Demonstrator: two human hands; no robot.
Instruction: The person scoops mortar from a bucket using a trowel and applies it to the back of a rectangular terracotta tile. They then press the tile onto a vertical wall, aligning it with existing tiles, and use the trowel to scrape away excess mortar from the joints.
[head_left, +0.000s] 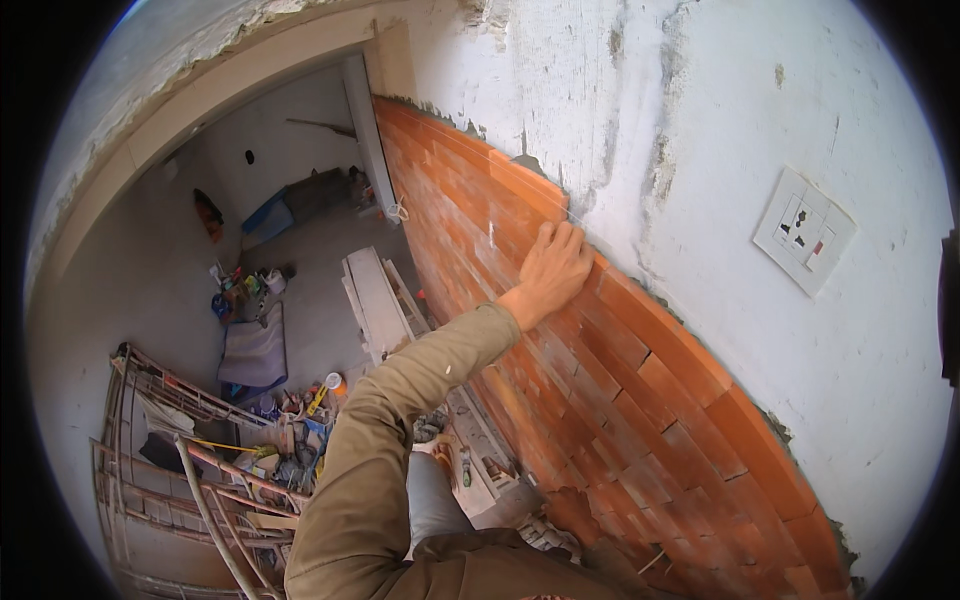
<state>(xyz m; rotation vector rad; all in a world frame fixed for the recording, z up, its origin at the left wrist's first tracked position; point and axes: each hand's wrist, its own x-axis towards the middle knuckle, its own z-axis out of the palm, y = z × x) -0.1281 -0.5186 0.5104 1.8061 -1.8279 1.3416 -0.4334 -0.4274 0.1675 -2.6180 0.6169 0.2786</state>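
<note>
My left hand (555,265) is raised to the upper edge of a wall facing of orange-red brick tiles (640,385). Its fingers are bent over that edge, just beside the end of a top-row tile (525,182). They are closed, and whatever they hold is hidden by the hand. A thin pale string stretches along the upper tile edge close to my fingers. Low against the facing, my right hand (574,512) shows small and dark near my body; its fingers cannot be made out.
A white wall socket (805,230) sits to the right above the tiles. Below are a plank platform (378,300), metal scaffold frames (185,480), a white-and-orange bucket (335,383) and scattered tools. A doorway opens at the far left, with a rolled mat (253,348) on the floor.
</note>
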